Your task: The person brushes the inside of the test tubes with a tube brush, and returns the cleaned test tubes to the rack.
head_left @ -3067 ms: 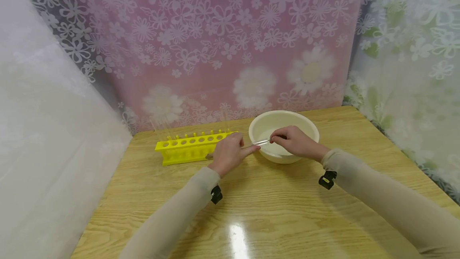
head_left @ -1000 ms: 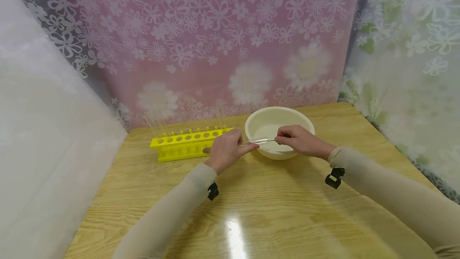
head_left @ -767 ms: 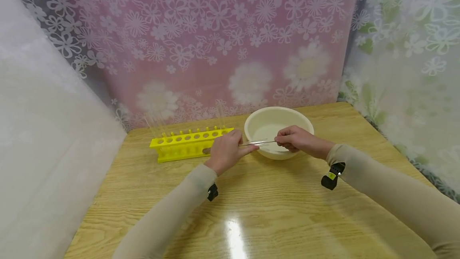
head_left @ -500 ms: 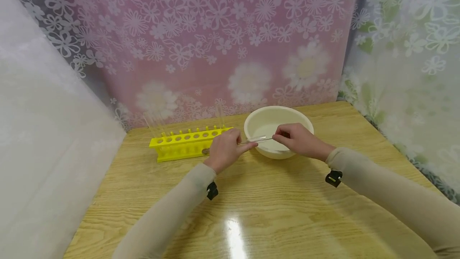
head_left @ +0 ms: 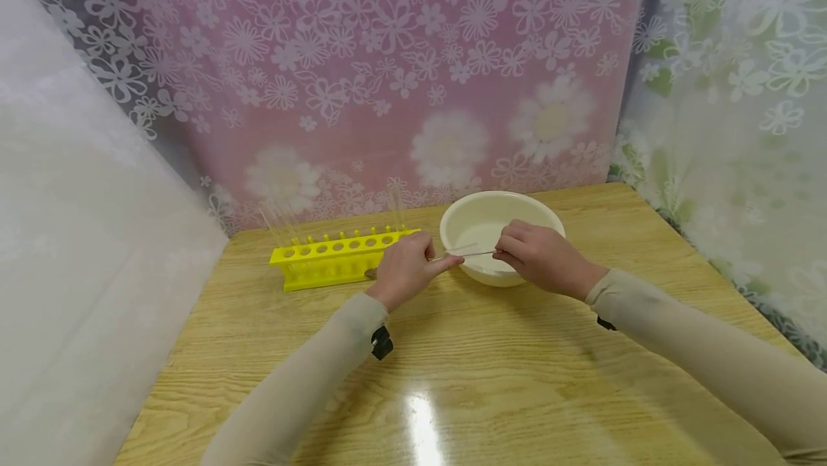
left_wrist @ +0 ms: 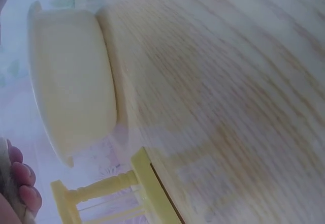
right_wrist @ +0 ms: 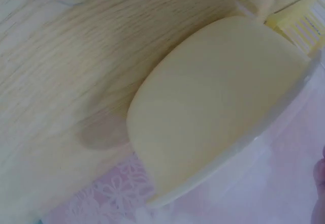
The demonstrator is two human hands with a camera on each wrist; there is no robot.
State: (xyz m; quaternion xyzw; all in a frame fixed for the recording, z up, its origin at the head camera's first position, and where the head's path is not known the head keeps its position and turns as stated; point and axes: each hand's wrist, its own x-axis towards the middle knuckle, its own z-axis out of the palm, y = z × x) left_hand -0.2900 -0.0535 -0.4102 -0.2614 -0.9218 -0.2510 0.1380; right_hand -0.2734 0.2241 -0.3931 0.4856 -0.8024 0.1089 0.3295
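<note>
My left hand (head_left: 405, 268) grips a clear glass test tube (head_left: 464, 248) in front of the yellow rack. The tube lies nearly level, its open end pointing right over the bowl's rim. Inside it is a test tube brush (head_left: 371, 273), whose brownish bristles show left of the left hand. From the tube's mouth the thin wire handle runs right to my right hand (head_left: 541, 256), which pinches it over the bowl. In the left wrist view, curled fingers (left_wrist: 25, 176) wrap the tube. Only a sliver of the right hand shows in the right wrist view.
A cream bowl (head_left: 451, 218) stands at the back of the wooden table (head_left: 310, 373). To its left is the yellow test tube rack (head_left: 323, 281) with several clear tubes (head_left: 274, 222) standing at its ends. Floral curtains hang behind and to the right.
The right hand has shifted slightly back and forth along the tube's line and turned, its knuckles now higher and its wrist camera mostly hidden. The left hand stays almost still, holding the tube.
</note>
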